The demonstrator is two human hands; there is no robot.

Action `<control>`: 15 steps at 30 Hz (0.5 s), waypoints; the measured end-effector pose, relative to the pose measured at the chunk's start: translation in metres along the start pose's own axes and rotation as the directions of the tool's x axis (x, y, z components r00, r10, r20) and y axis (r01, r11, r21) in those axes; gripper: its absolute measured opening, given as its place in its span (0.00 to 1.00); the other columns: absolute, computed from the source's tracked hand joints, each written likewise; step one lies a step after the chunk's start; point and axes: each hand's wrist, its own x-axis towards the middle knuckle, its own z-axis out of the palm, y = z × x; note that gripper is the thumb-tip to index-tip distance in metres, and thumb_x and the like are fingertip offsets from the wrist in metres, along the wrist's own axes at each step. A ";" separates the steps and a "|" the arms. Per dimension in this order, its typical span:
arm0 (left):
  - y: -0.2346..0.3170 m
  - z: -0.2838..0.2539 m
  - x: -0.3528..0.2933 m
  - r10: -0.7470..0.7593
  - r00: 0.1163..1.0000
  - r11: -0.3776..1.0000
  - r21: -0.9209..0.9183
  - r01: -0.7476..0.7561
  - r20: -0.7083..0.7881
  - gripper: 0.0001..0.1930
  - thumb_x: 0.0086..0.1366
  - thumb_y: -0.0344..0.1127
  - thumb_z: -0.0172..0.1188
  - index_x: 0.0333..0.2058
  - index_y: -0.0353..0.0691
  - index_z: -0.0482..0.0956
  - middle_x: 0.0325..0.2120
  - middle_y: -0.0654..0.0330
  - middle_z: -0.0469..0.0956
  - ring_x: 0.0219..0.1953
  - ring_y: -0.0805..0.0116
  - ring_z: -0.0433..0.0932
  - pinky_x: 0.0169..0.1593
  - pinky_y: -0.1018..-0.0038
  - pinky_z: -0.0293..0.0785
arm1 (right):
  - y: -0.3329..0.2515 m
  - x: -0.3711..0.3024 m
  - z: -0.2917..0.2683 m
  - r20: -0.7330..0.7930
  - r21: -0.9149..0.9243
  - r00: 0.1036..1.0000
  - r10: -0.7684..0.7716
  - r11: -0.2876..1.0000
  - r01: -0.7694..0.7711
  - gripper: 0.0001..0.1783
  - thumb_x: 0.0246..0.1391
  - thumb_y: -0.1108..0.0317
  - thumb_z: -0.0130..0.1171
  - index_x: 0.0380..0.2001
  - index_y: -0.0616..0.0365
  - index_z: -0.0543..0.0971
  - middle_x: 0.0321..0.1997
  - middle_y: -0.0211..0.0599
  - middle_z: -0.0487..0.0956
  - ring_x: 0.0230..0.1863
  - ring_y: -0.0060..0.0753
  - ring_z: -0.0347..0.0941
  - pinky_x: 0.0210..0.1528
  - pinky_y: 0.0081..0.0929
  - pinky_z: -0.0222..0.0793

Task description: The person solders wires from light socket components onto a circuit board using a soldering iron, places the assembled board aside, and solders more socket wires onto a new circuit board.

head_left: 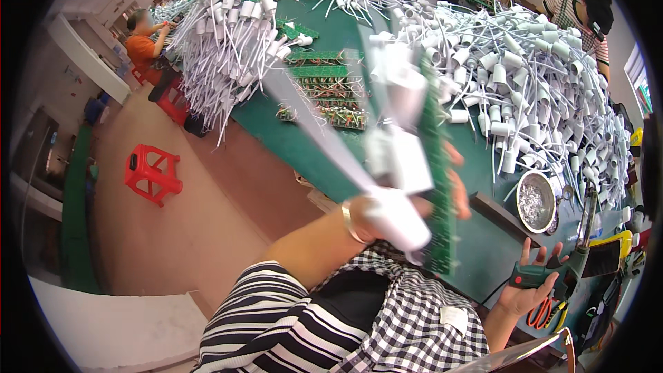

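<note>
My left hand (457, 183), a bangle at its wrist, grips a long green circuit board (442, 235) raised in front of me. Its fingers curl round the board's right side. White cylindrical housings (397, 159) and flat white cables hang about the board, smeared by motion, covering most of the palm. Lower right, my right hand (519, 298) is closed round a green hand tool (530, 275) with a red button and a dark cord. Its thumb lies below the tool and its fingers above. The tool's front end is hard to make out.
White cabled housings (532, 90) are heaped at right, with another heap (224, 48) at left. Rows of circuit boards (324, 90) lie between them on the green table (276, 141). A metal bowl (536, 200) of shiny scraps and pliers (542, 314) are near my right hand. Co-workers sit beyond.
</note>
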 end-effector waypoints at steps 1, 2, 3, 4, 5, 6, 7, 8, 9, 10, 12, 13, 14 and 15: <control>0.020 0.003 -0.008 0.110 0.991 0.982 0.164 -0.096 -0.079 0.29 0.57 0.30 0.59 0.57 0.40 0.59 0.38 0.49 0.75 0.34 0.63 0.76 0.34 0.70 0.74 | 0.003 0.000 0.002 -0.029 -0.032 1.000 -0.001 0.999 0.000 0.27 0.59 0.55 0.46 0.60 0.50 0.57 0.63 0.36 0.58 0.51 0.31 0.66 0.63 0.59 0.50; 0.044 0.012 -0.020 0.239 0.961 0.923 0.341 -0.180 -0.141 0.29 0.56 0.29 0.59 0.56 0.41 0.60 0.36 0.51 0.75 0.29 0.65 0.75 0.30 0.71 0.72 | 0.005 0.001 0.006 -0.047 -0.057 0.999 0.009 0.998 -0.011 0.28 0.58 0.54 0.47 0.59 0.49 0.57 0.63 0.37 0.59 0.50 0.30 0.67 0.63 0.58 0.51; 0.069 0.022 -0.031 0.372 0.911 0.825 0.511 -0.239 -0.176 0.28 0.56 0.28 0.59 0.55 0.41 0.60 0.33 0.52 0.75 0.25 0.66 0.74 0.27 0.72 0.70 | 0.007 0.003 0.008 -0.039 -0.044 0.999 0.026 0.999 -0.027 0.28 0.58 0.54 0.47 0.59 0.49 0.57 0.63 0.37 0.59 0.50 0.30 0.67 0.63 0.58 0.51; 0.101 0.015 -0.031 0.361 0.927 0.854 0.365 -0.372 0.099 0.30 0.55 0.32 0.61 0.56 0.43 0.60 0.30 0.55 0.75 0.19 0.68 0.71 0.23 0.74 0.65 | 0.007 0.001 0.006 -0.045 -0.062 0.999 0.001 0.998 -0.004 0.28 0.58 0.54 0.47 0.59 0.49 0.57 0.63 0.37 0.58 0.50 0.30 0.67 0.63 0.58 0.51; 0.129 0.024 -0.036 0.377 0.920 0.803 0.459 -0.381 0.105 0.32 0.54 0.34 0.62 0.57 0.43 0.60 0.32 0.55 0.75 0.18 0.69 0.70 0.24 0.74 0.63 | 0.007 0.001 0.005 -0.040 -0.068 0.999 -0.003 0.998 0.000 0.28 0.58 0.54 0.47 0.59 0.49 0.57 0.63 0.37 0.58 0.50 0.29 0.67 0.63 0.58 0.51; 0.153 0.029 -0.046 0.404 0.903 0.750 0.512 -0.418 0.145 0.31 0.55 0.33 0.61 0.56 0.40 0.59 0.33 0.56 0.74 0.19 0.71 0.71 0.26 0.75 0.63 | 0.008 0.002 0.005 -0.047 -0.069 0.999 -0.001 0.998 -0.002 0.28 0.58 0.54 0.47 0.59 0.49 0.57 0.63 0.37 0.58 0.50 0.29 0.67 0.63 0.58 0.51; 0.180 0.028 -0.064 0.408 0.899 0.706 0.571 -0.419 0.156 0.28 0.57 0.32 0.56 0.56 0.37 0.59 0.36 0.55 0.73 0.20 0.72 0.71 0.25 0.74 0.62 | 0.009 0.003 0.005 -0.060 -0.075 0.998 -0.003 0.997 -0.001 0.28 0.58 0.54 0.47 0.59 0.49 0.58 0.62 0.37 0.59 0.50 0.29 0.67 0.63 0.58 0.51; 0.196 0.036 -0.081 0.466 0.883 0.670 0.629 -0.394 0.056 0.27 0.58 0.32 0.54 0.56 0.36 0.59 0.37 0.55 0.72 0.20 0.72 0.71 0.26 0.74 0.65 | 0.009 0.003 0.005 -0.069 -0.073 0.998 0.002 0.997 -0.007 0.28 0.58 0.54 0.47 0.59 0.49 0.58 0.62 0.37 0.59 0.50 0.29 0.67 0.63 0.58 0.51; 0.210 0.041 -0.097 0.524 0.851 0.638 0.680 -0.362 -0.038 0.26 0.58 0.31 0.53 0.56 0.35 0.59 0.38 0.54 0.71 0.21 0.71 0.72 0.27 0.73 0.67 | 0.010 0.003 0.006 -0.068 -0.075 0.998 0.011 0.997 -0.016 0.28 0.58 0.54 0.47 0.59 0.49 0.58 0.62 0.37 0.59 0.50 0.29 0.67 0.63 0.58 0.51; 0.221 0.038 -0.112 0.587 0.795 0.608 0.730 -0.312 -0.150 0.25 0.58 0.31 0.52 0.55 0.35 0.60 0.38 0.53 0.70 0.23 0.69 0.73 0.30 0.71 0.70 | 0.010 0.003 0.007 -0.069 -0.076 0.997 0.016 0.997 -0.021 0.28 0.58 0.54 0.47 0.59 0.49 0.58 0.62 0.37 0.59 0.50 0.30 0.67 0.63 0.57 0.51; 0.254 0.024 -0.163 0.575 0.744 0.607 0.787 -0.109 -0.341 0.25 0.57 0.31 0.53 0.54 0.37 0.61 0.38 0.53 0.71 0.31 0.63 0.78 0.37 0.63 0.78 | 0.012 0.004 0.010 -0.059 -0.069 0.997 0.039 0.997 -0.043 0.28 0.58 0.55 0.47 0.59 0.49 0.58 0.62 0.37 0.59 0.49 0.30 0.67 0.63 0.57 0.51; 0.264 0.010 -0.178 0.611 0.653 0.595 0.804 -0.006 -0.447 0.25 0.56 0.32 0.54 0.54 0.38 0.62 0.37 0.53 0.73 0.35 0.60 0.78 0.35 0.59 0.79 | 0.010 0.003 0.013 -0.069 -0.074 0.997 0.040 0.996 -0.045 0.28 0.58 0.55 0.47 0.59 0.49 0.58 0.62 0.37 0.59 0.50 0.30 0.67 0.63 0.57 0.51; 0.260 0.003 -0.186 0.622 0.573 0.607 0.791 0.078 -0.533 0.24 0.56 0.31 0.54 0.52 0.37 0.63 0.36 0.52 0.74 0.34 0.59 0.78 0.35 0.59 0.79 | 0.012 0.002 0.014 -0.074 -0.076 0.996 0.052 0.995 -0.058 0.28 0.58 0.55 0.47 0.59 0.50 0.57 0.62 0.37 0.59 0.50 0.30 0.67 0.63 0.57 0.52; 0.258 -0.004 -0.194 0.629 0.483 0.621 0.767 0.159 -0.609 0.23 0.56 0.31 0.55 0.51 0.37 0.63 0.36 0.52 0.74 0.34 0.59 0.78 0.35 0.59 0.79 | 0.015 0.002 0.014 -0.073 -0.079 0.996 0.053 0.995 -0.059 0.28 0.58 0.55 0.47 0.59 0.50 0.57 0.62 0.37 0.59 0.50 0.30 0.67 0.63 0.57 0.52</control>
